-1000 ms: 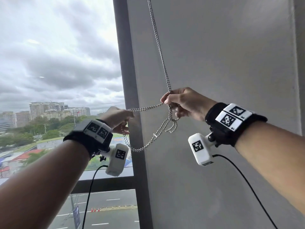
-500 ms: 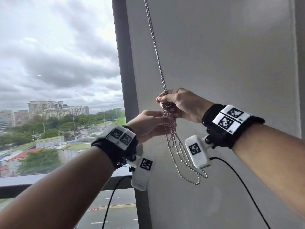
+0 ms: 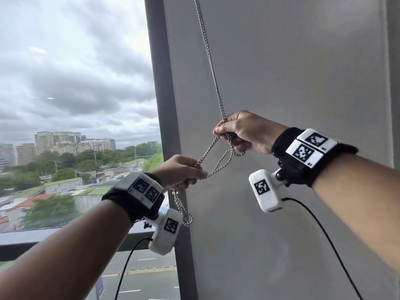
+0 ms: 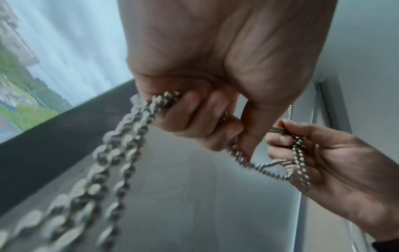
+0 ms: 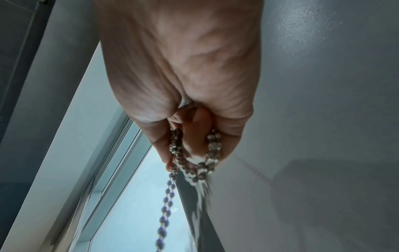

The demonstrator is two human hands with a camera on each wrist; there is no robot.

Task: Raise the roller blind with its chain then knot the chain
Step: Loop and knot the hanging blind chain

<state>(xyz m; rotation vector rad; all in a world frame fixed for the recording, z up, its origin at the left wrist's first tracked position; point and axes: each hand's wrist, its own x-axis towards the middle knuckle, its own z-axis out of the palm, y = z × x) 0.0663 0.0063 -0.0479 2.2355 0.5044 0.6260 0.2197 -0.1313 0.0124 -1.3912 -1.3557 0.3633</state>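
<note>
A silver bead chain hangs down in front of the grey wall in the head view. My right hand pinches it where it arrives, with a small loop wrapped round the fingers. Two strands run taut down-left to my left hand, whose fingers curl round the chain. The slack end hangs in a loop below the left hand. The left wrist view also shows my right hand holding the chain loop. No blind fabric shows over the window glass.
A dark vertical window frame stands just behind the left hand. The grey wall fills the right side. A dark sill bar crosses below the glass. Wrist camera cables hang under both forearms.
My left hand has moved down and left away from the right hand, drawing two strands taut between them. The hanging loop now dangles below the left hand instead of the right.
</note>
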